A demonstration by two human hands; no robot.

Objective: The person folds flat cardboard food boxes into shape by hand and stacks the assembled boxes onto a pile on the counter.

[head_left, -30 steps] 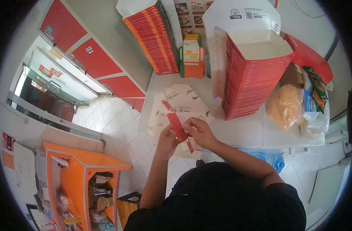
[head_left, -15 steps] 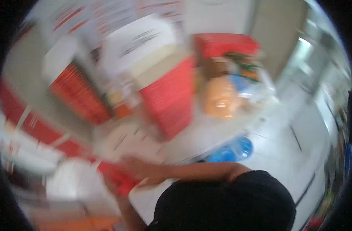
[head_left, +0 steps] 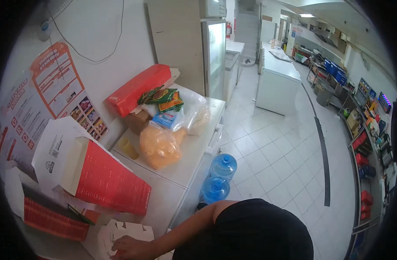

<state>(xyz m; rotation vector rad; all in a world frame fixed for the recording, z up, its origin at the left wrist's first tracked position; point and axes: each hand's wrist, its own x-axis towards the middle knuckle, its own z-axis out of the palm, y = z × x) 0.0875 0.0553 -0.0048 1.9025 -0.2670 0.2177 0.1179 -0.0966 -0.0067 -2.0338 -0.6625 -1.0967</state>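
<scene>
At the bottom edge my right hand [head_left: 133, 248] reaches left and lies over a white flat cardboard carton [head_left: 140, 232] with cut slots and flaps. The fingers are bent down against the carton; its lower part and some fingertips are cut off by the frame. My left hand is out of view. Just above the carton stands a tall stack of red folded cartons [head_left: 114, 182] inside an open white box [head_left: 51, 149]. Another stack of red cartons [head_left: 53, 219] stands to its left.
On the white chest top [head_left: 163, 186] are a bag of orange food [head_left: 159, 147], green packets [head_left: 157, 96], a red box [head_left: 140, 89] and a yellow cup [head_left: 128, 148]. Two blue water bottles [head_left: 224, 167] stand on the tiled floor [head_left: 267, 160]. Shelves [head_left: 359, 173] line the right side.
The view has swung to the right and become sharp. The hands were together on something red at the lower left; now only my right hand shows, over the white carton.
</scene>
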